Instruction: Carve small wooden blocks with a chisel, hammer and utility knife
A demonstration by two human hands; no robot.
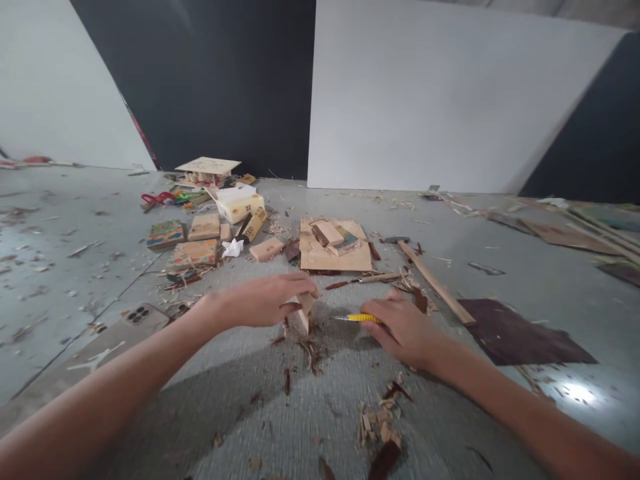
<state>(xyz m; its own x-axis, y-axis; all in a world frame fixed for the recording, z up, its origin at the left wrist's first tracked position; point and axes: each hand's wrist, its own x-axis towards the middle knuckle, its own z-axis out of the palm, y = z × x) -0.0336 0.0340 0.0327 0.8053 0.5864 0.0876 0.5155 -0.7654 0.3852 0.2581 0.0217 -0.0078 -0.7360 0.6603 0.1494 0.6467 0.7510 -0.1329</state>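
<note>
In the head view, my left hand (pixel 277 299) grips a small pale wooden block (pixel 304 315) from above, which stands on its edge on the floor. My right hand (pixel 397 327) is closed round a yellow utility knife (pixel 363 318). The knife's blade points left at the block, with a gap between them. Dark shavings (pixel 313 353) lie just below the block. Behind my hands a thin tool with a wooden handle (pixel 380 277) lies on the floor.
A hammer (pixel 435 280) and a dark brown sheet (pixel 525 333) lie to the right. Ahead is a thin wooden board (pixel 310 257) bearing wood pieces. Painted blocks (pixel 193 255), sandpaper (pixel 255 223) and a phone (pixel 143 317) are at left. Wood scraps (pixel 377 423) lie nearest me.
</note>
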